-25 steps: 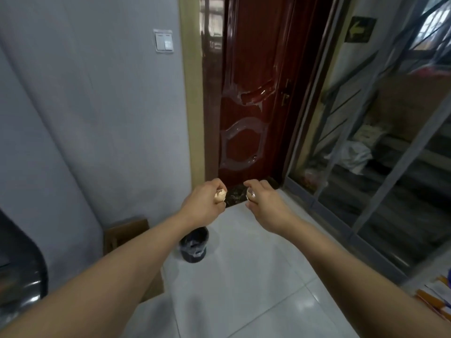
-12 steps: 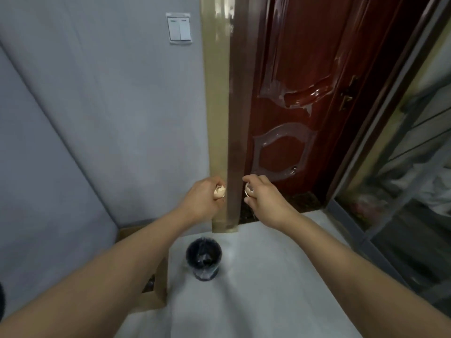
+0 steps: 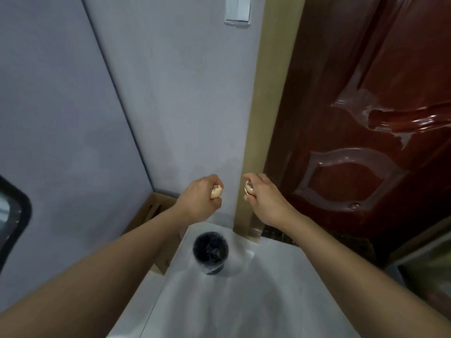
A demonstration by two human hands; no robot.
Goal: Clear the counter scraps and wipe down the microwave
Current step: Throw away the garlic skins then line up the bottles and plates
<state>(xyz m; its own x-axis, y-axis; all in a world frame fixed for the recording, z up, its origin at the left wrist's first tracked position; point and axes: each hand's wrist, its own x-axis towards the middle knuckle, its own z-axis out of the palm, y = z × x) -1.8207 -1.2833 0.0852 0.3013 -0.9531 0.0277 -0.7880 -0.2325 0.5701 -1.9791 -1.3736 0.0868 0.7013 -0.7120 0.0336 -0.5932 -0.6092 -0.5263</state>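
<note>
Both arms reach forward over the white tiled floor. My left hand (image 3: 201,196) grips a pale tan eggshell scrap (image 3: 216,191) in curled fingers. My right hand (image 3: 264,197) holds a whitish eggshell scrap (image 3: 249,190) the same way. A small round bin with a black liner (image 3: 210,251) stands on the floor below and between the two hands, close to the wall corner. No microwave or counter shows in the head view.
A grey wall (image 3: 170,106) with a light switch (image 3: 238,9) faces me. A dark red door (image 3: 366,118) in a tan frame (image 3: 266,118) stands at right. A cardboard box (image 3: 151,213) leans at the wall's foot. A dark rounded object (image 3: 12,220) edges in at left.
The view has swung left and downward and closer to the wall. The bin now lies directly below my hands. Both hands keep hold of their shell scraps.
</note>
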